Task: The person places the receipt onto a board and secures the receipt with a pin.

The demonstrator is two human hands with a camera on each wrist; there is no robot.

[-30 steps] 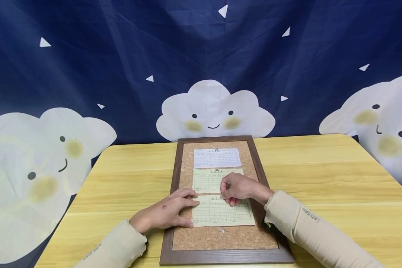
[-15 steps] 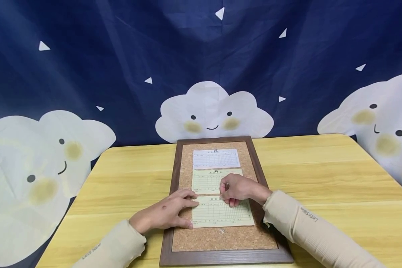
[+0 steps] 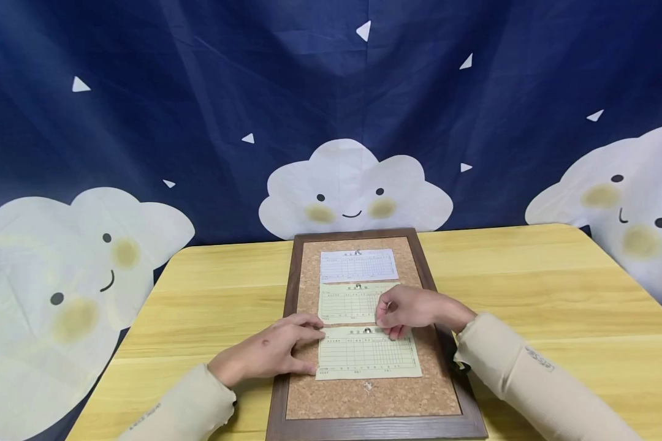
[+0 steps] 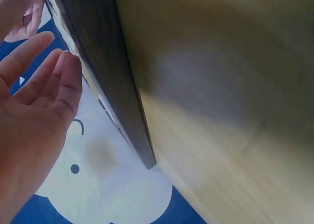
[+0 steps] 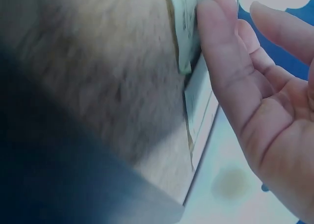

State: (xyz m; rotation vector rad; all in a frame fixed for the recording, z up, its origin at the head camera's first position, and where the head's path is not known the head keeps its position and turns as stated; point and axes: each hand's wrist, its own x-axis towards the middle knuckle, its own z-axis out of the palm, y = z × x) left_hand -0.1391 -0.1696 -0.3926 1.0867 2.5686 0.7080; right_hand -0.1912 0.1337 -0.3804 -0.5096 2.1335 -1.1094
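Note:
A framed cork board (image 3: 375,401) lies on the table, bearing three printed paper slips. The white slip (image 3: 358,267) is farthest away, a yellow-green slip (image 3: 344,304) is in the middle, and another yellow-green slip (image 3: 364,358) is nearest. Each has a small shiny pushpin at its top; the nearest slip's pushpin (image 3: 367,330) is in plain sight. My left hand (image 3: 276,346) rests its fingertips at that slip's left edge. Over the right side of the two yellow-green slips is my right hand (image 3: 414,309), thumb apart from the fingers in the right wrist view, with nothing seen between them.
A small silvery thing (image 3: 368,386), too small to make out, is on the cork below the nearest slip. The dark wooden frame (image 3: 375,427) borders the board on the wooden table (image 3: 557,294). Behind hangs a blue cloth (image 3: 226,73) with smiling clouds.
My right hand has moved to the right, off the top of the nearest slip, and its pushpin is now uncovered. The left hand has stayed at the slip's left edge.

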